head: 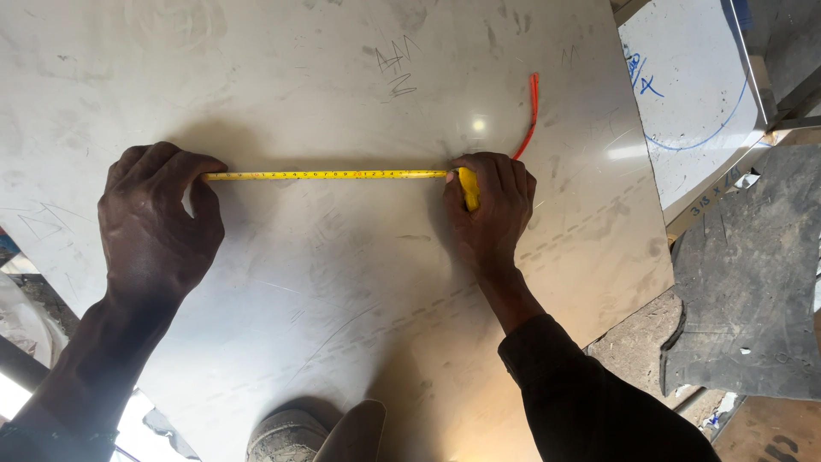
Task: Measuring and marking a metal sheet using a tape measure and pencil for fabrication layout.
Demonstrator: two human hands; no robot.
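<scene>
Big grey metal sheet (342,291), flat and shiny, scratched and scribbled on with faint marks. 2 bare hands on top of it, well apart.

Left hand (158,222) curled shut, fingers bent down and pressing on the end of the yellow tape (325,174). Tip of the tape hidden under those fingers, so no way to tell if pinched or just pushed down.

Right hand (492,205) closed tight around the yellow tape case (468,188). Only a small yellow bit of the case peeking out between thumb and fingers. Dark sleeve (590,393) on the right arm, running down to the bottom edge.

Yellow tape pulled out straight, lying flat on the sheet, reaching from 1 hand to the other, a little above the middle of the sheet.

Red strap (532,111) sticking out from behind the right hand, curving up across the sheet.

Dusty shoe (286,436) at the bottom, standing on the near edge of the sheet.

To the right, past the sheet's edge, a white board (693,94) with a blue curved line and blue scribbles. Below that, a dark grey rubber mat (753,282), rough and dirty, on the ground. Bare dirt (637,334) between the sheet and the mat.
</scene>
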